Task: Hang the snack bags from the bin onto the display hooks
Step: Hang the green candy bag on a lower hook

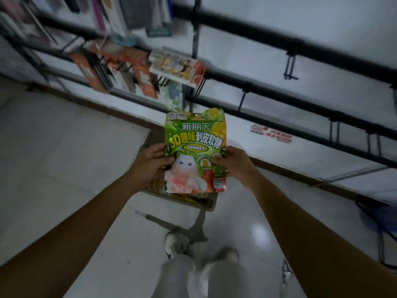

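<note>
Well, left hand (150,162) & right hand (234,163) are gripping a green snack bag (194,151) mid-frame over the bin (211,203), w/ packs (141,77) hanging upper left & hooks (290,67) upper right sitting bare, so plenty's left.

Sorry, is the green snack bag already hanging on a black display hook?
No, the left hand and right hand hold the green snack bag by its sides, away from the black display hooks.
</note>
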{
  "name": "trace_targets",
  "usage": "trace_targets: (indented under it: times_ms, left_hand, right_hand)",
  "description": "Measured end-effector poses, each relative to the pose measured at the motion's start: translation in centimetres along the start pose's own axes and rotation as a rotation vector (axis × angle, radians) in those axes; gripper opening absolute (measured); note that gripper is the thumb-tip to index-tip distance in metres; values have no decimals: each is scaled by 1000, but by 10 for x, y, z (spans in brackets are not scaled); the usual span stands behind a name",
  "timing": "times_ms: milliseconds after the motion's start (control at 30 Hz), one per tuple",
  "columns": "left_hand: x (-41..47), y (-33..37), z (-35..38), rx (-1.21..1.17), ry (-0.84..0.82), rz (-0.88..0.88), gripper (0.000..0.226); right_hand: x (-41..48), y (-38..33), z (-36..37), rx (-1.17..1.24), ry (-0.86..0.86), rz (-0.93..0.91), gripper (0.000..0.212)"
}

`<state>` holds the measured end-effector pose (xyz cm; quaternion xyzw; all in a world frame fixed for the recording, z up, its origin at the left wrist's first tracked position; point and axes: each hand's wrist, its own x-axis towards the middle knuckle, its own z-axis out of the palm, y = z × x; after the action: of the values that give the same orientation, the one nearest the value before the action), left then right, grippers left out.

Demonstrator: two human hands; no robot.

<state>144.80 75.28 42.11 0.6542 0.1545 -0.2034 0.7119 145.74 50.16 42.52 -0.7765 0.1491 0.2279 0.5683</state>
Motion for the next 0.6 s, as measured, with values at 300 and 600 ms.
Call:
trace_targets:
  times_ms: [300, 600]
  left_hand:
    - [-52, 123, 143, 107, -209, 197, 29]
    - [-155, 225, 314, 126, -425, 483, 29]
  right_hand:
    - [-125, -50, -157, 142, 250, -229, 17]
    - [-296, -84, -308, 82, 567, -525, 10]
